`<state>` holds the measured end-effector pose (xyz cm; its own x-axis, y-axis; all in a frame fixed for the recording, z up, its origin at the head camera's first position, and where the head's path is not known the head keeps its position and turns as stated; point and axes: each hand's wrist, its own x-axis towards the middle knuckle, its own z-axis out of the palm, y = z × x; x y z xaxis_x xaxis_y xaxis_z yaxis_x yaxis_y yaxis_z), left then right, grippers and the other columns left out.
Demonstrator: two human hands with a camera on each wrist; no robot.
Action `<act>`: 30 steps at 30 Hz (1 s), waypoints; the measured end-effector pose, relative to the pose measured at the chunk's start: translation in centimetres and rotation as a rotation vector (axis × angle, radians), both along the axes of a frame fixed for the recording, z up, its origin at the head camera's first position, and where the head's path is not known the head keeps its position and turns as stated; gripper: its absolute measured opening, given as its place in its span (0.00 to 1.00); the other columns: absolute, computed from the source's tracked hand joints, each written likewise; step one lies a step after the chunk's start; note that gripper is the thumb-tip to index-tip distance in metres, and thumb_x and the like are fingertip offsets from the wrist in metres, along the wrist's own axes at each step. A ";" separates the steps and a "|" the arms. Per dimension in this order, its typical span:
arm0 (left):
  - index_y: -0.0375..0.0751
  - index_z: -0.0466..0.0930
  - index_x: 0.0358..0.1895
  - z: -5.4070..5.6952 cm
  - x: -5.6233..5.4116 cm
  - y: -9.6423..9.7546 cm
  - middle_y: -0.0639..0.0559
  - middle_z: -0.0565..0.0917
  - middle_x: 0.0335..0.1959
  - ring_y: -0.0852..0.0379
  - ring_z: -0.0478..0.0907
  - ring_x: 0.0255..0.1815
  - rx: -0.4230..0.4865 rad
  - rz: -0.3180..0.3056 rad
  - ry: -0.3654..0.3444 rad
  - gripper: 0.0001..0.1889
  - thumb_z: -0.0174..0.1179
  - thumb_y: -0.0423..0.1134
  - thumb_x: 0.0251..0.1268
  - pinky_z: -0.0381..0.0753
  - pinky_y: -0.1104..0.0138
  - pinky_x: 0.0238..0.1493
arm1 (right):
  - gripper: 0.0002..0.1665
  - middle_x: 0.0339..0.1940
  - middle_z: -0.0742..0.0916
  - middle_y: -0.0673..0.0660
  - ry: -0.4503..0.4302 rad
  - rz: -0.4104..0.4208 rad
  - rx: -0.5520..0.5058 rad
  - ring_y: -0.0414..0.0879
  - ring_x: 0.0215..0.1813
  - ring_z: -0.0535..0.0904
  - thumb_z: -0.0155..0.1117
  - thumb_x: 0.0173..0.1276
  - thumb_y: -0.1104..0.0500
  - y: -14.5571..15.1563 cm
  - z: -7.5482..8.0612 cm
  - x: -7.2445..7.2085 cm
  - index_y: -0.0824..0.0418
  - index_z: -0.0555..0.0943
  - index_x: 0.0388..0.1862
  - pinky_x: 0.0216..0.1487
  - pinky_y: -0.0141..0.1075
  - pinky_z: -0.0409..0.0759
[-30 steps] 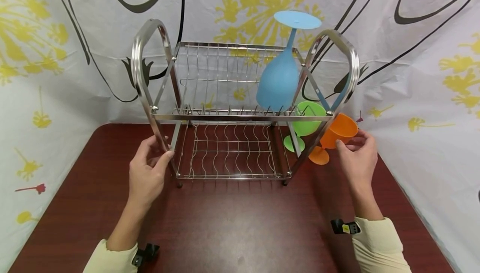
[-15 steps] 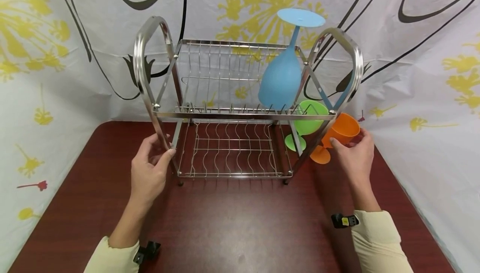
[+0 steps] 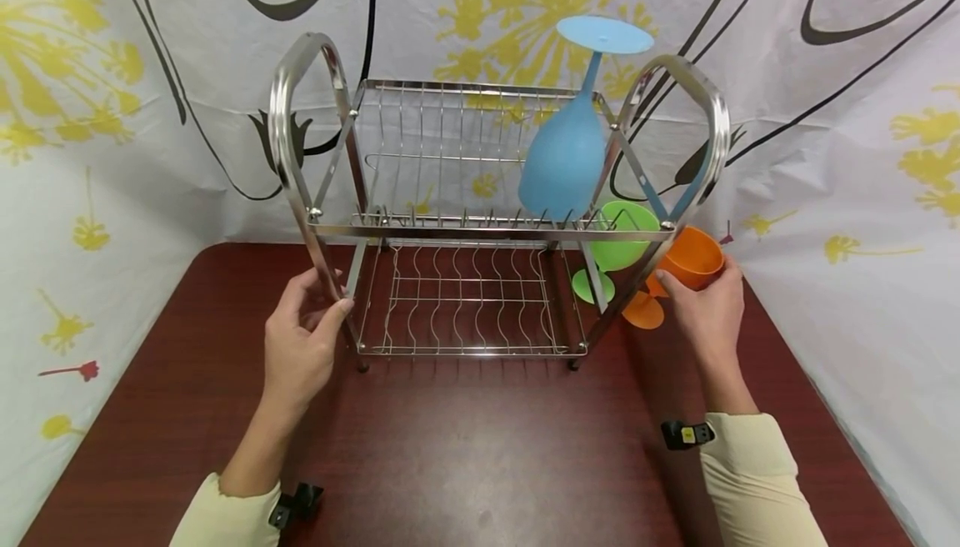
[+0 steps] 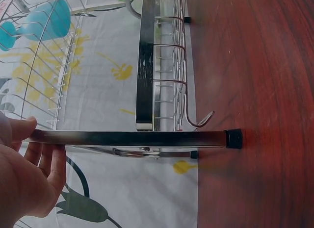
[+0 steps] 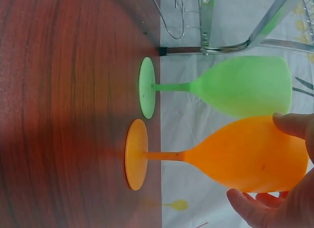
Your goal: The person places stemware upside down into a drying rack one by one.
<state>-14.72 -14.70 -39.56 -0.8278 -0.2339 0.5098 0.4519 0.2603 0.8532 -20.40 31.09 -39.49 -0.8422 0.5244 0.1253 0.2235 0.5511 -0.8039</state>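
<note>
My left hand (image 3: 300,351) pinches the left front leg of a two-tier metal dish rack (image 3: 480,233), thumb in front and fingers behind. In the left wrist view the leg (image 4: 147,139) lies between thumb and fingers. To the rack's right, my right hand (image 3: 708,313) holds the bowl of an orange plastic goblet (image 3: 693,255), thumb on one side and fingers on the other. That goblet stands upright on its foot. Beside it, nearer the rack, stands a green goblet (image 5: 245,86), partly behind the rack's right leg in the head view.
A blue goblet (image 3: 562,162) sits upside down at the right of the rack's upper tier. The lower wire tray (image 3: 468,301) is near the dark red tabletop (image 3: 480,447). A white patterned sheet (image 3: 180,163) hangs behind and at the sides.
My right hand has moved slightly left and closer around the orange goblet's bowl. My left hand stays on the rack leg. The head view has shifted a little.
</note>
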 end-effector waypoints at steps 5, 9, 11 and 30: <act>0.31 0.77 0.53 0.1 0.0 0.0 0.41 0.81 0.39 0.65 0.81 0.38 0.001 -0.007 -0.006 0.17 0.63 0.22 0.59 0.82 0.76 0.42 | 0.52 0.71 0.68 0.61 -0.006 -0.006 0.002 0.57 0.66 0.68 0.66 0.64 0.43 0.2 0.1 0.2 0.57 0.50 0.77 0.69 0.51 0.69; 0.30 0.77 0.52 0.1 0.0 0.0 0.41 0.81 0.38 0.64 0.81 0.38 0.002 -0.008 -0.005 0.17 0.63 0.22 0.59 0.82 0.76 0.42 | 0.52 0.71 0.69 0.59 0.024 -0.037 -0.007 0.55 0.66 0.68 0.67 0.63 0.43 0.3 0.0 0.3 0.55 0.52 0.77 0.68 0.50 0.70; 0.30 0.77 0.52 0.1 0.0 0.1 0.40 0.81 0.38 0.64 0.81 0.38 0.006 -0.006 -0.002 0.17 0.63 0.22 0.59 0.82 0.76 0.42 | 0.52 0.71 0.69 0.58 0.039 -0.051 -0.015 0.54 0.67 0.68 0.68 0.62 0.42 0.3 0.0 0.3 0.54 0.53 0.77 0.68 0.49 0.70; 0.31 0.78 0.52 0.0 0.0 0.1 0.39 0.80 0.38 0.64 0.81 0.38 0.001 0.004 -0.002 0.16 0.63 0.22 0.59 0.82 0.77 0.41 | 0.49 0.71 0.69 0.54 0.111 0.025 -0.086 0.52 0.70 0.68 0.71 0.61 0.49 -0.8 2.4 3.4 0.47 0.55 0.75 0.70 0.44 0.69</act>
